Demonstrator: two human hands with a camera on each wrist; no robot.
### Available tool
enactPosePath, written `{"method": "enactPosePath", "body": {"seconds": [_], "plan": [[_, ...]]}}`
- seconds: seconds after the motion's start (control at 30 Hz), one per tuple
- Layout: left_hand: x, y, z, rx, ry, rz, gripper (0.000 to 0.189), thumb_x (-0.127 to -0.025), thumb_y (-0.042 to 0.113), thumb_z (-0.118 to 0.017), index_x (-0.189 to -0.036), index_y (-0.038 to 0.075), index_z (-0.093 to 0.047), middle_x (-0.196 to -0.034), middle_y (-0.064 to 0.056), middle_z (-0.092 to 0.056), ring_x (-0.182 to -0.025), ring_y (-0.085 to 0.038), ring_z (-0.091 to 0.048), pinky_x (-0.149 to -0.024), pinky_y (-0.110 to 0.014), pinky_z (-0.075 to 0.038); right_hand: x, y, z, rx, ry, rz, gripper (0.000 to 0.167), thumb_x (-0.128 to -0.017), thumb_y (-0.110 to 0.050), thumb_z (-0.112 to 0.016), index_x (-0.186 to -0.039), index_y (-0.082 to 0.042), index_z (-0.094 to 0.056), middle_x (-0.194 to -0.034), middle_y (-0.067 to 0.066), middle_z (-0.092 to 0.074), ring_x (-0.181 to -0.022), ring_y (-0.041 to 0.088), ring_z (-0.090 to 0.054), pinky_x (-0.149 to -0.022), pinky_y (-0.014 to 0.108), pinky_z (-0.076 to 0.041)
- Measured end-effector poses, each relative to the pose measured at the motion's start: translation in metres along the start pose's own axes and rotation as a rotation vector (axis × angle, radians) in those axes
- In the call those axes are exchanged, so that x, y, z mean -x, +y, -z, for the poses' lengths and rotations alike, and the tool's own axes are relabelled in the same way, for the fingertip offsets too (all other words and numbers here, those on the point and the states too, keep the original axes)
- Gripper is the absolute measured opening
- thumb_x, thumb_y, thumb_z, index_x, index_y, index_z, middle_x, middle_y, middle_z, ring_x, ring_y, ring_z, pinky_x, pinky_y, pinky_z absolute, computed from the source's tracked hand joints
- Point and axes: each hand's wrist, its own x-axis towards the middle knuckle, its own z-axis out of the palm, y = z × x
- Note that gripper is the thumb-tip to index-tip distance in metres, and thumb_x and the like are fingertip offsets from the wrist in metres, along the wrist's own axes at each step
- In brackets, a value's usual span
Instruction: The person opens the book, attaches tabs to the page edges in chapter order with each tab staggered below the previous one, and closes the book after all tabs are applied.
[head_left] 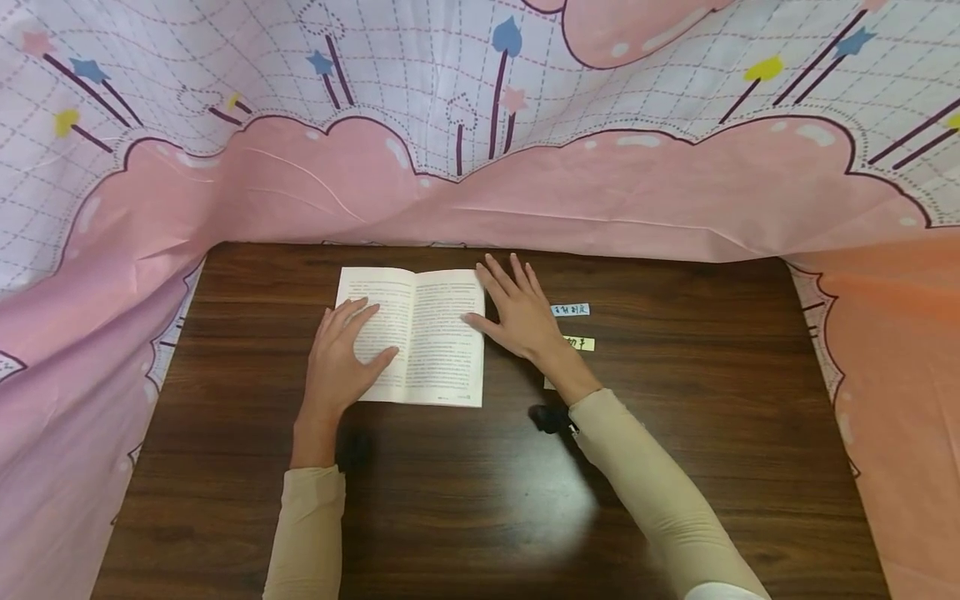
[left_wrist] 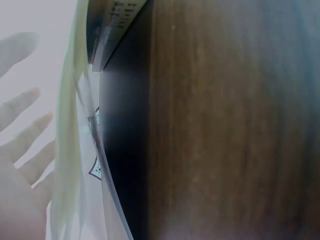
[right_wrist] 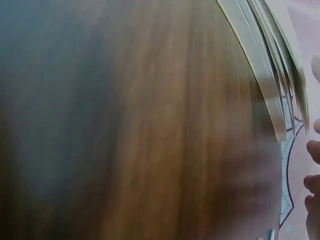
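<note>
An open book [head_left: 446, 350] with printed pages lies on the dark wooden table. My left hand [head_left: 341, 358] is over its left page, fingers spread, thumb pointing toward the middle fold. At the right page's outer edge is my right hand [head_left: 521, 317], fingers extended and thumb at the page margin. In the left wrist view, the left hand [left_wrist: 22, 150] appears beside pale page edges [left_wrist: 70, 130]. Several curved page edges [right_wrist: 265, 65] show in the right wrist view, with fingertips of the right hand [right_wrist: 313, 185] at the frame's border.
Right of the book lie a blue paper strip [head_left: 572, 310] and a yellow strip [head_left: 581, 343], both handwritten; another pale strip is mostly hidden by the right forearm. A black object [head_left: 550, 418] is by the right wrist. Patterned pink cloth [head_left: 525, 200] hangs around the table [head_left: 712, 400].
</note>
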Motion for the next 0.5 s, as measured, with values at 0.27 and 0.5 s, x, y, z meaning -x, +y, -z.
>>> {"method": "enactPosePath", "body": {"seconds": [0.27,0.5], "plan": [[-0.002,0.006,-0.001,0.038,0.066,-0.017,0.065,-0.071,0.026,-0.090,-0.129,0.007,-0.066,-0.135,-0.010,-0.060,-0.127,-0.031,-0.052,-0.102,-0.052,-0.042,0.011,0.014,0.004,-0.018,0.028,-0.009,0.087,-0.093,-0.073,-0.040,-0.160,-0.021,-0.020,-0.165,0.004,-0.020,-0.150,0.037,-0.014,-0.121,0.051,-0.009],[-0.004,0.011,-0.003,0.063,0.061,-0.014,0.065,-0.073,0.027,-0.089,-0.131,0.010,-0.065,-0.136,-0.008,-0.061,-0.125,-0.031,-0.053,-0.101,-0.052,-0.044,0.022,0.026,0.010,-0.043,0.026,-0.042,0.085,-0.094,-0.071,-0.042,-0.159,-0.021,-0.022,-0.162,0.006,-0.027,-0.150,0.037,-0.017,-0.121,0.052,-0.009]]}}
